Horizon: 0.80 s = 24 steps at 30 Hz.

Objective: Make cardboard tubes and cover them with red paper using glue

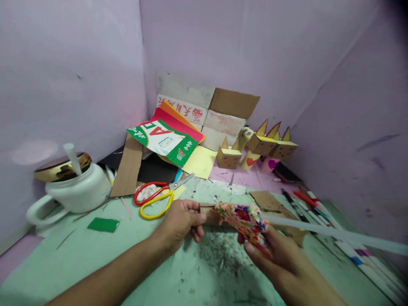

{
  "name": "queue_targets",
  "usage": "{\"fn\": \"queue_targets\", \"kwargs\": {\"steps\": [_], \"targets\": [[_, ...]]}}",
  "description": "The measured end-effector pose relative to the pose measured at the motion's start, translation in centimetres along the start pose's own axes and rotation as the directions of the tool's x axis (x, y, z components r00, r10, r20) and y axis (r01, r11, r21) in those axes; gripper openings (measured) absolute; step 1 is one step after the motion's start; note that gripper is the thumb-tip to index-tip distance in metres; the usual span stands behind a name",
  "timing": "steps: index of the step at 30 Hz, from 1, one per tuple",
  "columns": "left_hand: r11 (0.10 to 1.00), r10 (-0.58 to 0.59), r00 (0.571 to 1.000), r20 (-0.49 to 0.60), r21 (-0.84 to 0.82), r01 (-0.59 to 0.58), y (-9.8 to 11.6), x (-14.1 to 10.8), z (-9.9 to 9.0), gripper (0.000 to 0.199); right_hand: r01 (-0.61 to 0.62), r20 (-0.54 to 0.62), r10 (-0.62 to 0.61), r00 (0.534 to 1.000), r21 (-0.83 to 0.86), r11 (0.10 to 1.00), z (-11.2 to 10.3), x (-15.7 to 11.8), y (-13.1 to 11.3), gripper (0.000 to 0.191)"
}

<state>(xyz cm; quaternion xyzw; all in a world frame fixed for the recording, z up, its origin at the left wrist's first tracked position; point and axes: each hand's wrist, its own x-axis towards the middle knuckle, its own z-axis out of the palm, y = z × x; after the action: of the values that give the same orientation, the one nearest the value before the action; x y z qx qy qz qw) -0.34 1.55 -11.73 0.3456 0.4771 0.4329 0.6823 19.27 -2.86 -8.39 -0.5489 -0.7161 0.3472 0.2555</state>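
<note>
In front of me my left hand (186,223) pinches a small piece of brown cardboard (209,216) by its left end. My right hand (276,255) is wrapped round the handle of a hot glue gun (244,219) with a colourful floral pattern. A long translucent glue stick (334,233) sticks out of its back toward the right. The gun's nose meets the cardboard in view, but its tip is hard to make out. Just left of my left hand lie scissors (156,199) with one red and one yellow handle, blades apart.
A white mug (78,191) stands at the left near a green scrap (103,224). Coloured papers (172,136) and a cardboard strip (127,168) are piled behind. Cardboard animal-head figures (228,158) stand at the back right. Markers (360,255) and flat cardboard (270,202) lie at right.
</note>
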Motion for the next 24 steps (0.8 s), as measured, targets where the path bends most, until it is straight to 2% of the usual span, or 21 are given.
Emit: {"fn": "queue_targets", "kwargs": {"steps": [4, 8, 11, 17, 24], "targets": [[1.000, 0.007, 1.000, -0.022, -0.003, -0.007, 0.1, -0.1, 0.1, 0.009, 0.046, 0.037, -0.042, 0.998, -0.119, 0.992, -0.9, 0.6, -1.4, 0.033], [1.000, -0.003, 1.000, -0.023, 0.000, 0.003, 0.3, -0.3, 0.2, 0.011, 0.060, 0.061, -0.044, 0.997, -0.297, 0.953, -1.5, 1.3, -2.8, 0.028], [1.000, -0.006, 1.000, -0.012, 0.001, 0.006, 0.5, -0.4, 0.2, 0.013, 0.059, 0.068, -0.036, 0.997, -0.367, 0.928, -1.7, 1.8, -3.4, 0.025], [1.000, -0.007, 1.000, -0.005, -0.012, 0.007, 0.5, -0.3, 0.2, 0.015, 0.061, 0.066, -0.039, 0.997, -0.370, 0.927, -2.0, 2.0, -3.1, 0.021], [1.000, 0.004, 1.000, -0.001, -0.014, -0.004, 0.4, -0.4, 0.2, 0.015, 0.023, 0.019, -0.018, 1.000, -0.279, 0.960, -2.3, 1.5, -1.9, 0.024]]}}
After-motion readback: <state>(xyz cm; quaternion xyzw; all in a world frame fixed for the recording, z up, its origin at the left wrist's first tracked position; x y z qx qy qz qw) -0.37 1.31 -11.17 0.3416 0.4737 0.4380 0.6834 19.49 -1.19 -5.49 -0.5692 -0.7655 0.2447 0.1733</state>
